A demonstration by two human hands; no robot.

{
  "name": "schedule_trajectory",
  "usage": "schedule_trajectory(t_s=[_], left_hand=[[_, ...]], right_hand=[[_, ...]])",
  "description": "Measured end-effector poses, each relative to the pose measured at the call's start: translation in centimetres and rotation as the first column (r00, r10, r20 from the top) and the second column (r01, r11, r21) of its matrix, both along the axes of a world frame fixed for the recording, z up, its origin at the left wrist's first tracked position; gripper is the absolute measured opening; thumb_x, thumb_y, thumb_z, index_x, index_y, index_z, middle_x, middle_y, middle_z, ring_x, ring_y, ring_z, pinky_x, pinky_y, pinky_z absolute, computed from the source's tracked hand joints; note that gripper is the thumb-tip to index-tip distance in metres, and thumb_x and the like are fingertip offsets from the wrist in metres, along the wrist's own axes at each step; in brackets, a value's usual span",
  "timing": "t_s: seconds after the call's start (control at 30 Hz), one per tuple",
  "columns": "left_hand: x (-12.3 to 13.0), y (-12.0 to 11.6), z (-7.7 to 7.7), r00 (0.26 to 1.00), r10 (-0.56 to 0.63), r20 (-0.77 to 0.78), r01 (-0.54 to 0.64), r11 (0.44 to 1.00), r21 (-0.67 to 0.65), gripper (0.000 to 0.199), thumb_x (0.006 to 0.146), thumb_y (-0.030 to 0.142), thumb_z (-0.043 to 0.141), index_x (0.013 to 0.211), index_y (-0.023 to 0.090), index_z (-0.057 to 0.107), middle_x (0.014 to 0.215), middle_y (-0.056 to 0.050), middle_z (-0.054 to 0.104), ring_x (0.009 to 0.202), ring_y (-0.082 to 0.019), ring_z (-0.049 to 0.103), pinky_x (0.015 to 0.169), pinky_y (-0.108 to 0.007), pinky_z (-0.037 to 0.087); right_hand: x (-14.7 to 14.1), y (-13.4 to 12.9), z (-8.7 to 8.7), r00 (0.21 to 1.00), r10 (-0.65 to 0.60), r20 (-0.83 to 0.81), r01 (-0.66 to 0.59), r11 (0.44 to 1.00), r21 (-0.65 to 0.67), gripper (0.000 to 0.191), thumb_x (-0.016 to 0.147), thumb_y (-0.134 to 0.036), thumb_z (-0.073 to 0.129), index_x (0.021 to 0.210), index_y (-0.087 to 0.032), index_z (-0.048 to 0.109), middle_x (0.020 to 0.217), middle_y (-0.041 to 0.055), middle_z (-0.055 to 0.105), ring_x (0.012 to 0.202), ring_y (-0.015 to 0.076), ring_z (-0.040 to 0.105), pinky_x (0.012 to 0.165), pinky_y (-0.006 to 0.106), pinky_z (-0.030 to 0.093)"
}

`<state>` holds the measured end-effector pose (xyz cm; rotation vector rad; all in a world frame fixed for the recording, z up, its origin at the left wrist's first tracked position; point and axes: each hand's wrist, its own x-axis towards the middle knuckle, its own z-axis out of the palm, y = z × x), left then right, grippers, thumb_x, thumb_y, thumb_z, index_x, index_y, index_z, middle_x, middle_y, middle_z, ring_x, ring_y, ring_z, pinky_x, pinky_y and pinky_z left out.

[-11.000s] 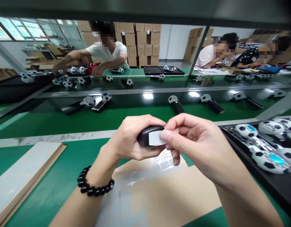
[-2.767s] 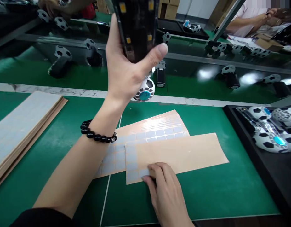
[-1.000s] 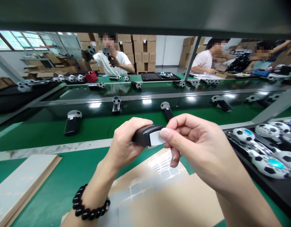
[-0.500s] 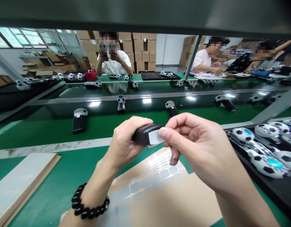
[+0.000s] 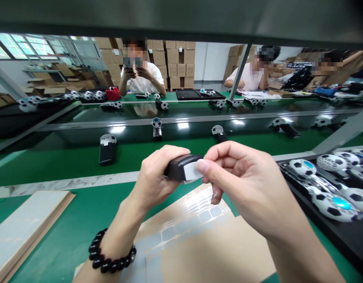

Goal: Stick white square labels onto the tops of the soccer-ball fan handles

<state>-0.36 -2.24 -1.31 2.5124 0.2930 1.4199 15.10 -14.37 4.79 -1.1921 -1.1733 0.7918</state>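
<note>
A black device [image 5: 176, 169] is wrapped in the fingers of my left hand [image 5: 153, 179], its end turned toward my right hand [image 5: 243, 177]. On that end lies a pale sticker [image 5: 191, 171]. The thumb and index finger of my right hand pinch the sticker's right edge, and the other fingers are curled. Below both hands, a sheet of stickers [image 5: 181, 226] on tan backing rests on the green table [image 5: 60, 232]. Whether the sticker is fully stuck to the device cannot be made out.
Devices with football-patterned heads [image 5: 107, 151] lie on the green conveyor [image 5: 128, 151]. A black tray [image 5: 325, 236] of more stands at the right. Stacked sheets [image 5: 28, 232] lie at the left. A metal post [image 5: 343, 125] rises at the right. People sit across the line.
The devices on the near conveyor have shifted right, those on the far one slightly left. A person at the right has drawn back and raised a hand to the head. My hands have barely moved.
</note>
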Motion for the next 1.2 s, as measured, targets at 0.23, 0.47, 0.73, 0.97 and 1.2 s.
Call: schedule_trajectory(t_s=[0.23, 0.47, 0.73, 0.97, 1.2], left_hand=[[0.4, 0.3, -0.5, 0.996, -0.078, 0.040, 0.081, 0.992, -0.097, 0.032, 0.086, 0.012, 0.073, 0.113, 0.022, 0.061, 0.102, -0.005, 0.072, 0.089, -0.016, 0.069, 0.076, -0.025, 0.056], [-0.1, 1.3, -3.3, 0.996, -0.062, 0.068, 0.074, 0.979, -0.191, 0.049, 0.088, 0.033, 0.076, 0.128, 0.027, 0.050, 0.108, -0.008, 0.068, 0.089, -0.019, 0.071, 0.072, -0.029, 0.059], [2.7, 7.1, -4.8, 0.893, -0.163, -0.419, 0.002, 0.933, -0.359, 0.103, 0.082, 0.039, 0.079, 0.163, 0.026, 0.017, 0.139, -0.016, 0.059, 0.121, -0.029, 0.064, 0.105, -0.045, 0.053], [7.6, 19.1, -7.5, 0.871, 0.200, -0.448, -0.384, 0.847, -0.368, 0.042, 0.095, 0.035, 0.068, 0.132, 0.015, 0.060, 0.141, -0.017, 0.056, 0.127, -0.033, 0.058, 0.105, -0.056, 0.052], [9.4, 21.1, -8.3, 0.893, 0.333, -0.303, -0.443, 0.774, -0.453, 0.036, 0.098, 0.036, 0.064, 0.128, 0.015, 0.061, 0.128, -0.011, 0.063, 0.110, -0.025, 0.066, 0.093, -0.046, 0.059]], right_hand=[[1.5, 0.2, -0.7, 0.874, -0.290, 0.389, 0.273, 0.957, 0.099, 0.029, 0.100, -0.048, 0.057, 0.089, -0.023, 0.066, 0.056, -0.0055, 0.060, 0.047, 0.0095, 0.054, 0.043, 0.019, 0.039], [0.5, 2.6, -3.5, 0.968, 0.205, 0.147, -0.200, 0.979, -0.046, 0.027, 0.103, -0.045, 0.050, 0.101, -0.023, 0.065, 0.066, -0.0072, 0.054, 0.052, 0.0094, 0.055, 0.048, 0.019, 0.044], [3.9, 6.2, -6.1, 0.726, 0.008, 0.687, 0.060, 0.995, -0.076, 0.035, 0.094, -0.037, 0.070, 0.125, -0.025, 0.062, 0.100, 0.0037, 0.078, 0.088, 0.0216, 0.073, 0.074, 0.028, 0.052], [6.8, 9.9, -10.3, 0.573, -0.064, 0.817, 0.310, 0.940, -0.144, 0.047, 0.095, -0.014, 0.060, 0.141, -0.011, 0.053, 0.114, 0.0226, 0.073, 0.102, 0.0346, 0.074, 0.080, 0.040, 0.053], [5.8, 1.8, -10.7, 0.615, 0.043, 0.788, 0.185, 0.963, -0.196, 0.025, 0.101, -0.026, 0.053, 0.119, -0.020, 0.068, 0.114, 0.0097, 0.078, 0.106, 0.0265, 0.074, 0.086, 0.037, 0.058]])
